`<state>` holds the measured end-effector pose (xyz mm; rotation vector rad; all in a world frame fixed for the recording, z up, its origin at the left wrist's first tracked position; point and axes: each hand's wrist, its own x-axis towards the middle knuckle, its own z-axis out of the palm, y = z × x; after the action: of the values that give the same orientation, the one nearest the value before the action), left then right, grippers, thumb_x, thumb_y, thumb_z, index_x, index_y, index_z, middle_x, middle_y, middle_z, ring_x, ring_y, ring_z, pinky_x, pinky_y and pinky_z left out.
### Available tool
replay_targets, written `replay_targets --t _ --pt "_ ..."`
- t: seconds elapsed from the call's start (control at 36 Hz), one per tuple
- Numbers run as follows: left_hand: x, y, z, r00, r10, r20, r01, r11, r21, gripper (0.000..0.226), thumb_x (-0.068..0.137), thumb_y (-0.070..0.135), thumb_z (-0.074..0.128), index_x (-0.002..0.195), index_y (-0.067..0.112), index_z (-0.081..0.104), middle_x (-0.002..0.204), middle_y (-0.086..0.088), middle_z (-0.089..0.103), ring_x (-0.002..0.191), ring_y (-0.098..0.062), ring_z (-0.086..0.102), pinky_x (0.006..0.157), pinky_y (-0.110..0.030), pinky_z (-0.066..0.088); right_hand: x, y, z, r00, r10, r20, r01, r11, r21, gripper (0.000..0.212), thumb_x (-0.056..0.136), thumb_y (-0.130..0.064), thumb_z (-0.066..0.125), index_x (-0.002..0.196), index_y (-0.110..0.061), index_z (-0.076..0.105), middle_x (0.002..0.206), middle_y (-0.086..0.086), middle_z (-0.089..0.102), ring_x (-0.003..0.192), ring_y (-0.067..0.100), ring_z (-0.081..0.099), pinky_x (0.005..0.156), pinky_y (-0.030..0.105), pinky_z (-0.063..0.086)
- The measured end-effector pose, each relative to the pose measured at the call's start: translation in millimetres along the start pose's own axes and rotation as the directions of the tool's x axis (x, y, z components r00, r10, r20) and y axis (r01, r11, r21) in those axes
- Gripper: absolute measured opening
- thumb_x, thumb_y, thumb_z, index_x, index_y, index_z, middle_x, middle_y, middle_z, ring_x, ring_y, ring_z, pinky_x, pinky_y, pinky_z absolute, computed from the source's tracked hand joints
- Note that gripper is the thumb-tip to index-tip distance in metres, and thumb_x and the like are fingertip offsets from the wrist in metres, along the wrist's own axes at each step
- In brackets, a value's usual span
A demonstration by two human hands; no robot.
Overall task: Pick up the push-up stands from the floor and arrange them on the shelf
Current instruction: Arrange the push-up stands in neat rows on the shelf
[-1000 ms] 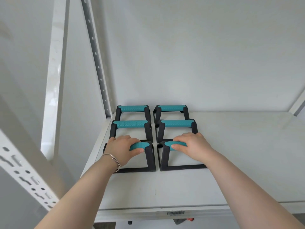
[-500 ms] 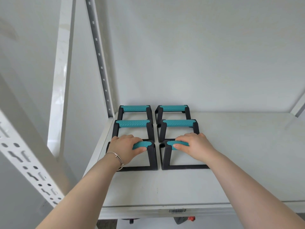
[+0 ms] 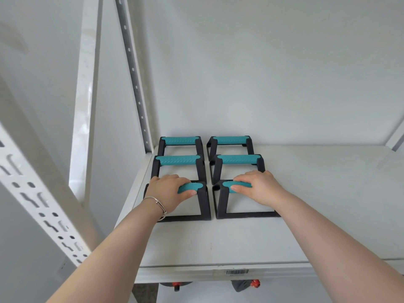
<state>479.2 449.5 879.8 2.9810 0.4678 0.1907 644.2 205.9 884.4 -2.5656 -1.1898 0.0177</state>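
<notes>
Several black push-up stands with teal grips stand in two columns on the white shelf [image 3: 306, 215]. My left hand [image 3: 169, 194] is wrapped around the teal grip of the front left stand [image 3: 202, 206]. My right hand [image 3: 259, 189] grips the bar of the front right stand [image 3: 223, 204]. Both front stands rest on the shelf board. Behind them stand the middle left stand [image 3: 177, 160], the middle right stand [image 3: 239, 159], the back left stand [image 3: 180, 141] and the back right stand [image 3: 229, 140], lined up toward the wall.
A perforated white upright [image 3: 133, 73] rises at the shelf's back left corner, and another slotted post [image 3: 41, 200] slants in the near left. The shelf's front edge carries a barcode label [image 3: 237, 271]. Dark items with orange parts [image 3: 247, 284] show below the shelf.
My hands and the front pair of stands hold the same place on the shelf. The view has shifted slightly, with the left post nearer the frame's left side.
</notes>
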Motion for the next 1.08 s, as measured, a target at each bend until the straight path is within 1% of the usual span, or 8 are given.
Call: replay_targets --t 0.25,0.39,0.44,0.53,0.61,0.86,1.0,1.08 --pt "0 1 -3 1.000 0.002 0.011 -0.002 1.000 0.007 0.055 0.086 0.070 0.034 0.126 0.037 0.053 0.100 0.012 0.058 0.095 -0.012 0.051 0.086 -0.034 0.039 1 2 1 1.000 -0.005 -0.006 0.005 1.000 -0.001 0.036 0.090 -0.063 0.043 0.108 -0.042 0.065 0.095 -0.009 0.064 0.099 0.012 0.050 0.092 0.035 0.035" --pt "-1 3 -6 1.000 -0.005 0.021 0.005 1.000 0.002 0.054 0.087 0.069 0.035 0.126 0.037 0.053 0.102 0.012 0.059 0.097 -0.013 0.051 0.089 -0.035 0.039 0 1 2 1.000 0.006 -0.021 -0.006 1.000 -0.004 0.036 0.090 -0.063 0.044 0.106 -0.039 0.066 0.096 -0.009 0.064 0.099 0.011 0.050 0.093 0.036 0.035" --pt "-2 4 -7 1.000 -0.007 0.024 0.007 1.000 0.002 0.053 0.087 0.068 0.035 0.127 0.037 0.052 0.103 0.012 0.059 0.098 -0.013 0.051 0.090 -0.035 0.039 0 1 2 1.000 0.005 -0.026 -0.005 1.000 -0.018 0.036 0.090 -0.063 0.044 0.105 -0.039 0.066 0.095 -0.008 0.064 0.098 0.012 0.051 0.092 0.036 0.036" --pt "-2 4 -7 1.000 -0.007 0.028 0.007 1.000 0.000 0.053 0.088 0.068 0.036 0.127 0.036 0.052 0.103 0.012 0.059 0.098 -0.012 0.051 0.090 -0.035 0.039 -1 0 3 0.999 0.017 -0.036 -0.019 0.999 -0.035 0.040 0.090 -0.065 0.042 0.106 -0.039 0.066 0.093 -0.008 0.063 0.098 0.012 0.051 0.088 0.035 0.034" --pt "-2 5 -8 1.000 -0.005 0.029 0.005 1.000 0.000 0.054 0.087 0.068 0.036 0.127 0.036 0.052 0.103 0.011 0.059 0.098 -0.012 0.051 0.089 -0.034 0.040 -1 0 5 0.999 0.032 -0.043 -0.033 0.999 -0.036 0.041 0.089 -0.066 0.042 0.109 -0.039 0.066 0.098 -0.008 0.064 0.101 0.012 0.050 0.090 0.036 0.034" --pt "-1 3 -7 1.000 0.003 0.025 -0.003 1.000 -0.003 0.053 0.087 0.069 0.035 0.126 0.037 0.053 0.102 0.012 0.059 0.096 -0.012 0.051 0.088 -0.035 0.040 0 2 2 0.999 -0.013 -0.032 0.012 1.000 -0.025 0.035 0.090 -0.062 0.045 0.106 -0.040 0.067 0.094 -0.009 0.065 0.098 0.011 0.052 0.091 0.037 0.037" --pt "-1 5 -9 0.999 -0.006 0.052 0.006 1.000 -0.002 0.053 0.088 0.067 0.037 0.127 0.036 0.052 0.102 0.011 0.059 0.096 -0.013 0.051 0.087 -0.034 0.039 0 2 0 1.000 0.001 -0.017 -0.001 1.000 0.014 0.034 0.090 -0.062 0.047 0.106 -0.040 0.067 0.097 -0.009 0.066 0.099 0.011 0.051 0.095 0.037 0.036" --pt "-1 6 -11 0.998 -0.014 0.058 0.015 1.000 -0.007 0.053 0.088 0.067 0.037 0.127 0.035 0.053 0.101 0.011 0.058 0.097 -0.013 0.051 0.090 -0.035 0.039 -1 1 -1 1.000 0.009 -0.003 -0.009 1.000 0.014 0.034 0.090 -0.063 0.046 0.106 -0.041 0.067 0.099 -0.010 0.065 0.100 0.011 0.051 0.095 0.036 0.035"
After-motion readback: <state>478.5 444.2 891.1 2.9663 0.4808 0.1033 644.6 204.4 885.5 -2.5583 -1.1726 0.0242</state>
